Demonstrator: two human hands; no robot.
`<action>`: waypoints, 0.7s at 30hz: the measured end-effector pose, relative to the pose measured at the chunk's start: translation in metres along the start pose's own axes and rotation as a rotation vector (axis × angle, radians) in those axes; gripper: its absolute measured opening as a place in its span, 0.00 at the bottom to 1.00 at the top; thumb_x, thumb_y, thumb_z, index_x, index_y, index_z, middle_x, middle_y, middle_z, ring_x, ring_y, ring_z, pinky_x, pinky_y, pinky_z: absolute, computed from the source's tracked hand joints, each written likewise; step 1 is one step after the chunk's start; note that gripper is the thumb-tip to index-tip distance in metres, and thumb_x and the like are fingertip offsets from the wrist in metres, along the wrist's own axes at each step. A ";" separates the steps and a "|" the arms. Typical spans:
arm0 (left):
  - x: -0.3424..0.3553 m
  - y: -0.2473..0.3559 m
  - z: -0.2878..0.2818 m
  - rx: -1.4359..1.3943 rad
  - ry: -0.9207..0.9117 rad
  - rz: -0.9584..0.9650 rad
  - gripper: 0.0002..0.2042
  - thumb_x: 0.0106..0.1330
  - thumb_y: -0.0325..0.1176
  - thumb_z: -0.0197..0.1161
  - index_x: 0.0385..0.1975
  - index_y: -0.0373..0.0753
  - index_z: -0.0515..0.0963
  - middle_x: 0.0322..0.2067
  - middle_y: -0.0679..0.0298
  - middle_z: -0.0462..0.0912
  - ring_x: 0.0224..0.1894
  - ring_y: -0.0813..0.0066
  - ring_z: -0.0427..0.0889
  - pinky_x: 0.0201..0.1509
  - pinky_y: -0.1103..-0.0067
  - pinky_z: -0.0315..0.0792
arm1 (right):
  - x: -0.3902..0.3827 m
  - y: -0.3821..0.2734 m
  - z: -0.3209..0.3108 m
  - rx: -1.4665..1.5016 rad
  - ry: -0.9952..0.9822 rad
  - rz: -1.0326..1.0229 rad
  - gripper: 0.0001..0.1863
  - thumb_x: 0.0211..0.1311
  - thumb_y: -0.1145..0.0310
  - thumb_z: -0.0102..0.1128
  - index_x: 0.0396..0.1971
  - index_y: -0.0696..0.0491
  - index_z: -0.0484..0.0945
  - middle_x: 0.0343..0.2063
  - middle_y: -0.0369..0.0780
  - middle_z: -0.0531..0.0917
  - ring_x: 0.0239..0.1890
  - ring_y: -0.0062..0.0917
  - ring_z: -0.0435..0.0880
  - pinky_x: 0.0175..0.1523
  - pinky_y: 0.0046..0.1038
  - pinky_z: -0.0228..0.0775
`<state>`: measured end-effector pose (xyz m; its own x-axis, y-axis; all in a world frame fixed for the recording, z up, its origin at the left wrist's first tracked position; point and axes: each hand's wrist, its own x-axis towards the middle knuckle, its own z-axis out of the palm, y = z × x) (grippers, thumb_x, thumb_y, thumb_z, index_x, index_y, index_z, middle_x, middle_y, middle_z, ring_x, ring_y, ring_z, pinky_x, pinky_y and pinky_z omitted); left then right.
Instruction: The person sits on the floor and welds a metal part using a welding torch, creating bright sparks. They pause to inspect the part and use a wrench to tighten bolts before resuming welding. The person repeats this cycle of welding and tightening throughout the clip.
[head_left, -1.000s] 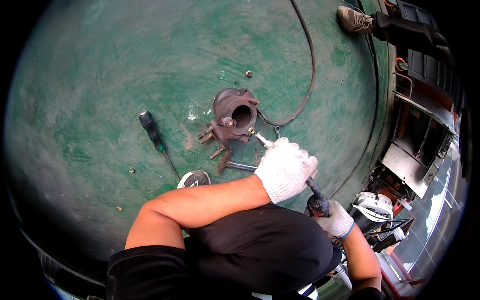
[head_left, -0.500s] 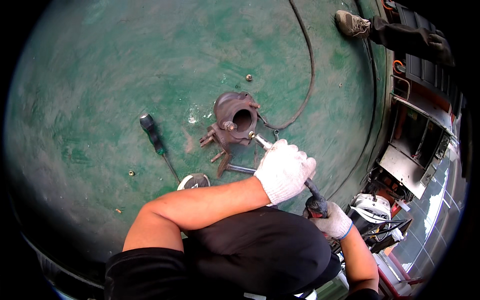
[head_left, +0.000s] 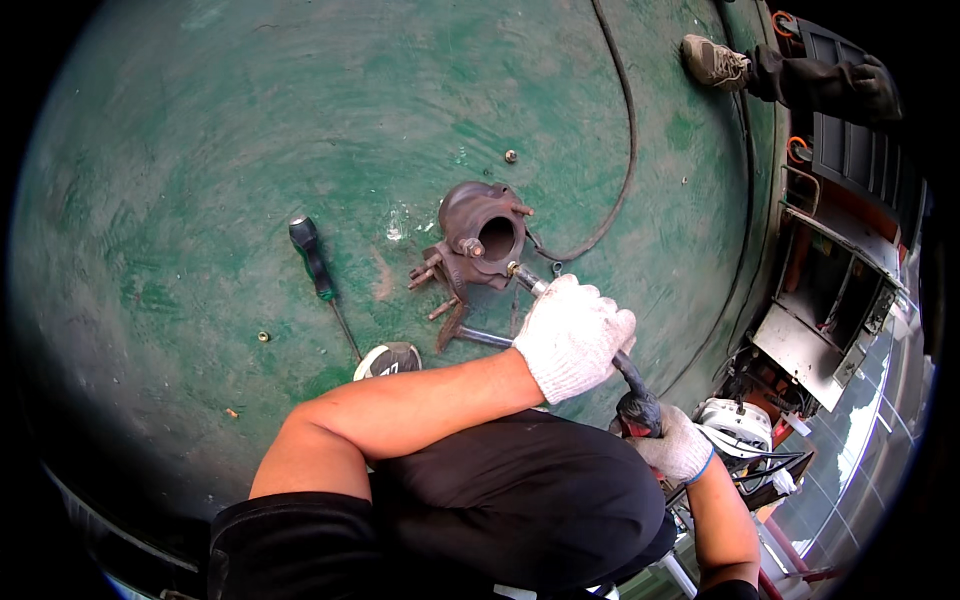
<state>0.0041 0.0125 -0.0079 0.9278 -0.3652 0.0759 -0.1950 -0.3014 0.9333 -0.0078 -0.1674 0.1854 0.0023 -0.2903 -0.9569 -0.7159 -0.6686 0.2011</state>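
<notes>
A rusty cast-metal housing [head_left: 462,222] with a round bore and several studs stands on the green floor. My left hand [head_left: 575,338], in a white knit glove, is wrapped round the front of a ratchet wrench [head_left: 630,376]. Its silver socket [head_left: 530,279] points at a nut on the housing's near right edge. Lower right, my gloved right hand [head_left: 678,447] grips the wrench's black and red handle, part of which is hidden behind my knee. Between my left wrist and the housing lies a hammer [head_left: 482,337], its handle end covered by my glove.
A screwdriver [head_left: 315,262] lies left of the housing, near my shoe [head_left: 388,361]. Loose nuts [head_left: 511,157] [head_left: 263,336] are on the floor. A dark hose [head_left: 630,130] curves behind the housing. Another person's shoe [head_left: 715,62] and a metal cart [head_left: 815,290] are at the right.
The view has shifted slightly, so the housing and floor items appear a little farther right. Both hands keep their grip, and the socket stays at the same nut.
</notes>
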 end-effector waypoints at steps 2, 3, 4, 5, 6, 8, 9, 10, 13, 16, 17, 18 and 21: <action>0.000 0.000 -0.001 -0.005 0.010 -0.001 0.13 0.65 0.46 0.71 0.25 0.46 0.82 0.22 0.61 0.83 0.31 0.56 0.87 0.42 0.61 0.73 | -0.003 -0.003 0.000 -0.017 0.002 0.011 0.17 0.64 0.70 0.71 0.52 0.57 0.86 0.23 0.32 0.81 0.20 0.16 0.77 0.26 0.24 0.69; 0.000 0.000 -0.001 -0.008 0.018 0.002 0.13 0.65 0.46 0.72 0.25 0.46 0.82 0.22 0.61 0.83 0.30 0.56 0.87 0.42 0.61 0.73 | -0.004 -0.004 0.000 -0.025 0.003 0.017 0.17 0.64 0.70 0.71 0.52 0.57 0.86 0.23 0.32 0.81 0.21 0.16 0.77 0.26 0.24 0.68; 0.000 0.000 -0.001 -0.010 0.026 0.005 0.13 0.65 0.46 0.72 0.25 0.46 0.82 0.21 0.61 0.83 0.30 0.56 0.86 0.41 0.61 0.73 | -0.004 -0.002 -0.001 -0.021 0.006 -0.004 0.17 0.64 0.70 0.71 0.51 0.57 0.86 0.23 0.32 0.81 0.21 0.16 0.77 0.26 0.24 0.68; 0.000 0.000 -0.001 -0.013 0.034 0.008 0.13 0.65 0.47 0.72 0.24 0.46 0.82 0.21 0.61 0.83 0.30 0.56 0.86 0.41 0.61 0.73 | -0.004 0.001 -0.001 -0.017 0.008 -0.025 0.17 0.64 0.70 0.72 0.51 0.57 0.86 0.22 0.32 0.81 0.20 0.16 0.77 0.26 0.25 0.68; 0.000 0.000 -0.001 -0.013 0.038 0.008 0.13 0.65 0.47 0.72 0.24 0.46 0.82 0.21 0.61 0.83 0.30 0.56 0.86 0.41 0.60 0.73 | -0.003 0.004 -0.001 -0.012 0.011 -0.047 0.16 0.64 0.70 0.72 0.51 0.57 0.86 0.22 0.32 0.81 0.20 0.16 0.76 0.26 0.25 0.68; 0.000 0.000 -0.001 -0.013 0.044 0.007 0.14 0.65 0.47 0.72 0.24 0.46 0.82 0.21 0.61 0.83 0.29 0.56 0.86 0.41 0.60 0.72 | -0.004 0.005 -0.002 -0.020 0.010 -0.062 0.16 0.64 0.70 0.72 0.51 0.56 0.86 0.22 0.31 0.81 0.20 0.16 0.76 0.26 0.25 0.67; 0.000 0.000 -0.001 -0.015 0.046 0.008 0.14 0.65 0.47 0.71 0.23 0.46 0.82 0.21 0.61 0.83 0.29 0.56 0.86 0.40 0.60 0.72 | -0.004 0.005 -0.002 -0.023 0.009 -0.070 0.16 0.64 0.70 0.72 0.50 0.56 0.86 0.22 0.31 0.81 0.20 0.16 0.76 0.25 0.25 0.66; 0.000 0.000 -0.001 -0.017 0.049 0.009 0.14 0.65 0.47 0.71 0.23 0.46 0.82 0.21 0.61 0.83 0.29 0.56 0.86 0.40 0.60 0.72 | -0.004 0.005 -0.002 -0.013 0.005 -0.074 0.15 0.64 0.70 0.72 0.50 0.56 0.86 0.22 0.31 0.81 0.20 0.16 0.77 0.25 0.25 0.66; 0.000 0.000 0.000 -0.010 0.048 0.008 0.15 0.66 0.47 0.71 0.23 0.46 0.82 0.21 0.61 0.83 0.29 0.56 0.86 0.40 0.60 0.72 | -0.004 0.004 -0.001 0.005 -0.002 -0.079 0.15 0.65 0.71 0.71 0.50 0.55 0.85 0.22 0.31 0.81 0.20 0.16 0.77 0.25 0.25 0.66; 0.001 0.000 -0.001 0.004 0.032 0.001 0.15 0.66 0.47 0.71 0.23 0.46 0.81 0.21 0.60 0.83 0.29 0.56 0.86 0.40 0.60 0.72 | -0.006 0.000 0.000 0.006 0.007 -0.066 0.15 0.65 0.71 0.71 0.50 0.55 0.85 0.22 0.31 0.81 0.20 0.16 0.77 0.25 0.25 0.66; 0.001 0.000 -0.001 0.009 0.024 -0.002 0.15 0.66 0.47 0.71 0.23 0.46 0.81 0.21 0.60 0.83 0.29 0.56 0.86 0.40 0.60 0.72 | -0.007 -0.002 0.000 0.010 0.012 -0.058 0.15 0.65 0.71 0.71 0.50 0.55 0.85 0.22 0.31 0.81 0.20 0.16 0.77 0.25 0.25 0.66; 0.001 0.000 -0.002 0.006 0.026 -0.003 0.15 0.66 0.47 0.71 0.22 0.46 0.81 0.21 0.60 0.83 0.29 0.56 0.86 0.40 0.60 0.72 | -0.008 -0.003 0.000 0.014 0.017 -0.049 0.15 0.65 0.71 0.71 0.50 0.55 0.85 0.22 0.31 0.81 0.20 0.16 0.77 0.25 0.25 0.66; 0.001 0.000 -0.003 -0.001 0.027 -0.005 0.15 0.66 0.47 0.71 0.22 0.45 0.81 0.21 0.60 0.83 0.29 0.55 0.86 0.40 0.61 0.72 | -0.008 -0.002 -0.001 0.001 0.016 -0.033 0.15 0.64 0.71 0.72 0.50 0.56 0.85 0.21 0.32 0.81 0.19 0.17 0.77 0.24 0.25 0.68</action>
<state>0.0062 0.0147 -0.0067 0.9371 -0.3397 0.0804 -0.1898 -0.3023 0.9341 -0.0058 -0.1641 0.1923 0.0370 -0.2787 -0.9597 -0.7157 -0.6776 0.1692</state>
